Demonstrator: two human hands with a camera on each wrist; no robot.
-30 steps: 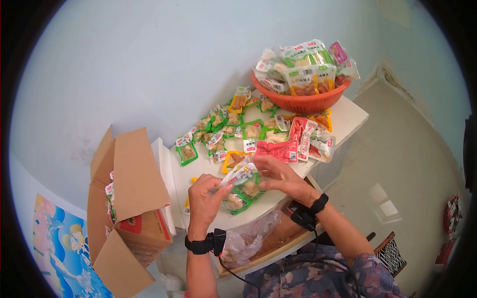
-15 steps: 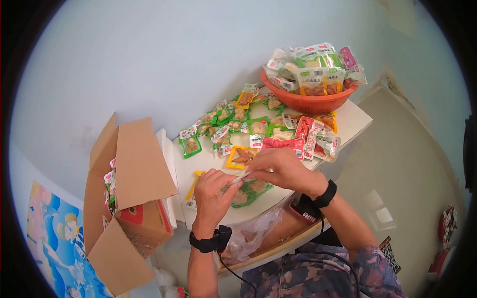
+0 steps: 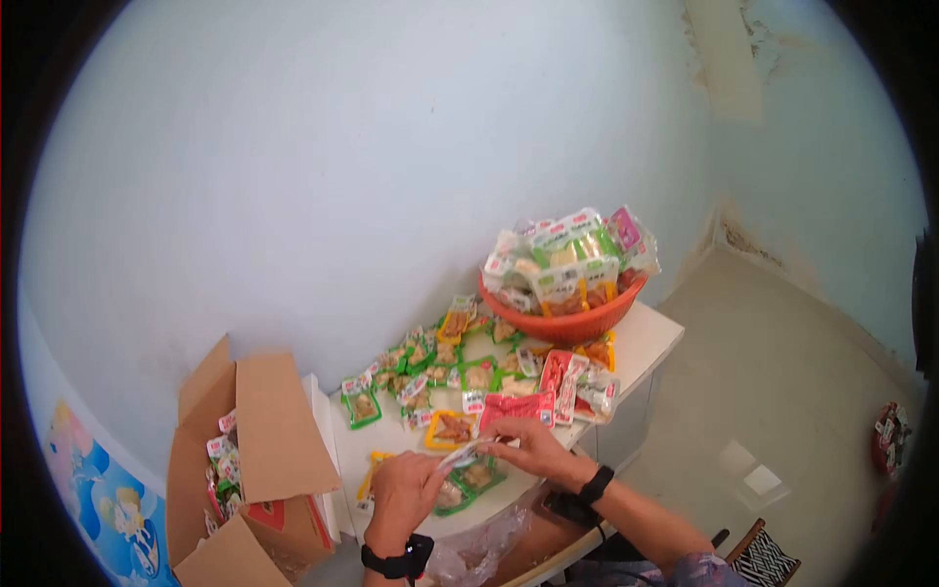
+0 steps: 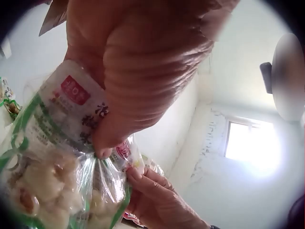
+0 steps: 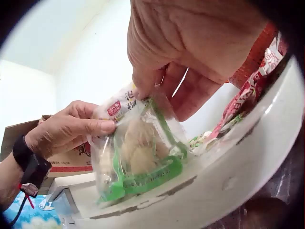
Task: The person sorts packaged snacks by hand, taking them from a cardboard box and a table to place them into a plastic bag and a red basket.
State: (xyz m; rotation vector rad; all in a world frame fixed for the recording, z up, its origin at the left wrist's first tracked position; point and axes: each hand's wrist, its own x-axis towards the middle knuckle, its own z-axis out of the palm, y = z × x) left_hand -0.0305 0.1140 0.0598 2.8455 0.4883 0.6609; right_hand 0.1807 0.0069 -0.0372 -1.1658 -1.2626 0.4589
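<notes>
Both hands hold two clear, green-edged snack packets (image 3: 476,476) with pale, lumpy food inside, close over the front of the white table (image 3: 391,432). My left hand (image 3: 403,489) pinches their white printed top at the left, its thumb across the front in the left wrist view. At the right end of the same top, my right hand (image 3: 533,452) pinches with thumb and fingers. The packets (image 5: 138,148) hang side by side and overlap, their green bottom edges low over the table in the right wrist view.
An orange basket (image 3: 592,325) heaped with packets stands at the back right. Several green-edged packets (image 3: 416,350), yellow-edged packets (image 3: 453,430) and red packets (image 3: 518,409) lie behind the hands. An open cardboard box (image 3: 284,430) stands left; a plastic bag (image 3: 479,558) lies in front.
The right hand's fingers, spread beside the packets one second ago, have come in and pinch the packets' top edge. The head view has tilted up, so everything sits lower in it.
</notes>
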